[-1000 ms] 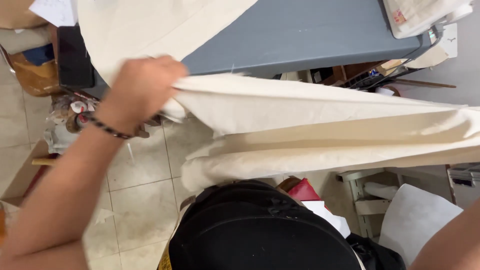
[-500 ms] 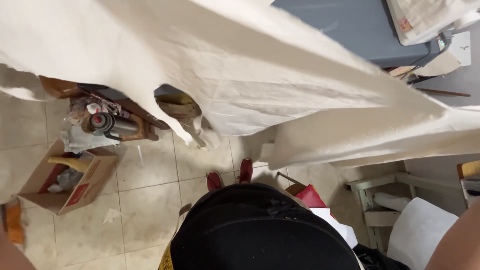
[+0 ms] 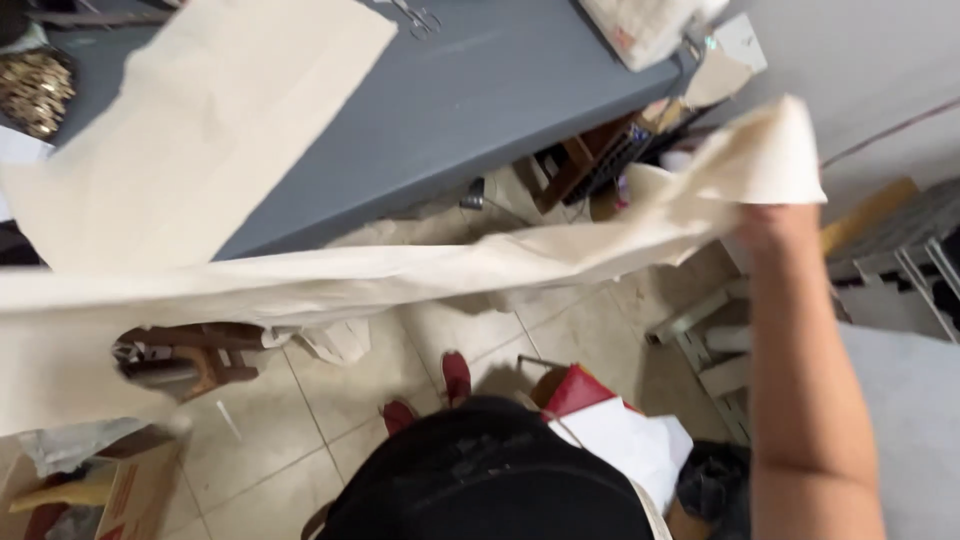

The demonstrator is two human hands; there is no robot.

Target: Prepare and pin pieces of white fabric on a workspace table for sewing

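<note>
A long piece of cream cloth (image 3: 330, 280) stretches across the view from the left edge to the upper right. My right hand (image 3: 778, 218) grips its right end, raised in front of the white wall, with the forearm running down to the bottom right. My left hand is out of view past the left edge. A second cream cloth piece (image 3: 210, 120) lies flat on the grey table (image 3: 480, 100) behind the stretched cloth.
Scissors (image 3: 420, 17) lie at the table's far edge. Below are a tiled floor, a cardboard box (image 3: 90, 490) at bottom left, a red and white bag (image 3: 610, 420), wooden clutter under the table, and a white rack (image 3: 710, 350) at right.
The cloth has been pulled out lengthways and lowered. My right hand has come up into view holding its end, and my left hand, seen a second ago on the cloth, has left the view.
</note>
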